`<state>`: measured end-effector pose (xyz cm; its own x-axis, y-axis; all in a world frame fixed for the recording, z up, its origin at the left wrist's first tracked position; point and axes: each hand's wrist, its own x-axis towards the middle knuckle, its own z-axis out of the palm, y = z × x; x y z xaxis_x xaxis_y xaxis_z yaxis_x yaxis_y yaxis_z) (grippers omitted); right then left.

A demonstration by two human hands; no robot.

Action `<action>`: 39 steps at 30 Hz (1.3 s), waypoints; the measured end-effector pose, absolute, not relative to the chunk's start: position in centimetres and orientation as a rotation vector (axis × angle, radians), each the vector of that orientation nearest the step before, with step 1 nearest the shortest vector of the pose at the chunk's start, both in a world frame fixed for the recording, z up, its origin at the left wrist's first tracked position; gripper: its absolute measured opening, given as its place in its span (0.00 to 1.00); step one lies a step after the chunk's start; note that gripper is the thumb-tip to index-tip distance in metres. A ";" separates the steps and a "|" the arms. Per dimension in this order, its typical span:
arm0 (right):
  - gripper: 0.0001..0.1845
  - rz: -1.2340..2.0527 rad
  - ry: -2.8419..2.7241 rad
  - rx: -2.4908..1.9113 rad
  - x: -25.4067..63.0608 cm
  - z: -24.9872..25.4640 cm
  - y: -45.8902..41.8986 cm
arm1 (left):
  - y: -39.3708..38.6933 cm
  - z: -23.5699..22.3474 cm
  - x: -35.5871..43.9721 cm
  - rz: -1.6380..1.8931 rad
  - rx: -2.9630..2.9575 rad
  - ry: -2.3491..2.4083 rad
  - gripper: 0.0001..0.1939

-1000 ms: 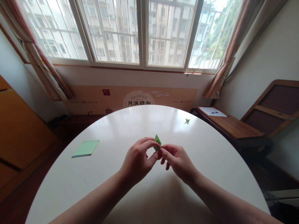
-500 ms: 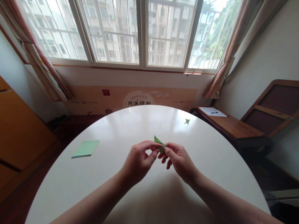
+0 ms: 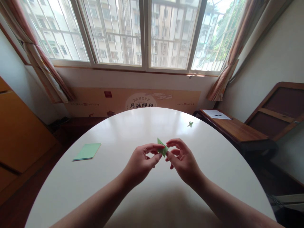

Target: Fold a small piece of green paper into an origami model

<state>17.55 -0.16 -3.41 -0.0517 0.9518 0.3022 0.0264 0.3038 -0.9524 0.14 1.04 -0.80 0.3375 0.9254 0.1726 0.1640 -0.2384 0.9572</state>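
Note:
My left hand (image 3: 143,161) pinches a small piece of folded green paper (image 3: 160,143) between thumb and index finger. The paper stands up in a sharp point at its top and has a lower flap angled to the right. My right hand (image 3: 184,156) is close against the paper's right side, its thumb tip at the lower edge. The right index finger is lifted and bent, apart from the thumb, so this hand is open. Both hands are just above the white round table (image 3: 133,202). Fingertips behind the paper are partly hidden.
A stack of light green square paper (image 3: 87,151) lies on the table at left. A small folded green paper figure (image 3: 190,124) sits at the far right. Beyond the table's right edge, a wooden bench (image 3: 242,128) carries a white sheet (image 3: 215,114) with a pen.
My right index finger has lifted off the folded paper and the right fingers have spread. The paper has turned slightly, showing more of its lower flap. My left hand keeps its pinch.

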 end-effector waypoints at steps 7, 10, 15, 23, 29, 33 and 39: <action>0.05 1.010 -1.432 -1.003 17.6 -3.1 -0.1 | 1.4 -1.0 0.1 1.018 1.556 0.922 0.17; 0.07 1.048 -1.416 -1.021 17.6 -3.0 -0.1 | 1.4 -1.0 0.1 1.014 1.568 0.929 0.17; 0.08 1.080 -1.403 -1.022 17.7 -3.0 -0.1 | 1.4 -1.1 0.0 1.013 1.596 0.941 0.16; 0.08 1.088 -1.412 -1.018 17.8 -2.8 -0.2 | 1.4 -0.9 0.1 1.008 1.597 0.944 0.17; 0.09 1.095 -1.406 -1.003 17.8 -2.7 -0.2 | 1.5 -1.1 0.1 1.009 1.583 0.932 0.17; 0.11 1.101 -1.404 -1.008 17.8 -2.6 -0.2 | 1.5 -1.1 0.0 1.007 1.581 0.917 0.17; 0.12 1.097 -1.408 -1.019 17.7 -2.7 -0.2 | 1.3 -0.9 0.1 1.007 1.589 0.942 0.15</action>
